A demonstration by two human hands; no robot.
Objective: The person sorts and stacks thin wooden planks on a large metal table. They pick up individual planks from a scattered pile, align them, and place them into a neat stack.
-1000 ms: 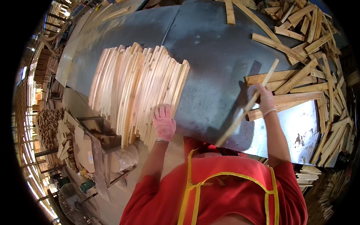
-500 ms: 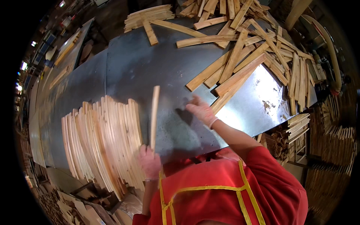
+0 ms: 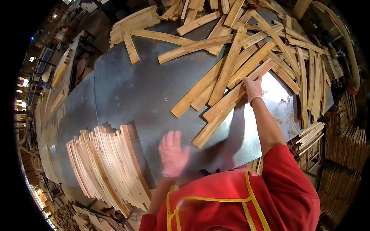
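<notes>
My right hand (image 3: 253, 88), in a pale glove, has its fingers closed on the edge of a wooden slat (image 3: 225, 106) at the near side of a loose heap. Another slat (image 3: 208, 134) lies beneath and beside that one. My left hand (image 3: 173, 152), gloved too, is raised over the metal tabletop (image 3: 142, 92) with its fingers stretched out and nothing in them. To its left, a tight row of slats (image 3: 111, 161) stands on edge, side by side.
More slats (image 3: 231, 46) lie crisscrossed across the far right of the table. A neat stack of slats (image 3: 135, 25) sits at the far left corner. Racked wood (image 3: 308, 140) stands below the table's right edge, and a thick hose (image 3: 348, 50) hangs beyond it.
My right hand has moved right and taken hold of a slat in the heap. The slat my left hand held upright has been let go beside the row; that hand is now open.
</notes>
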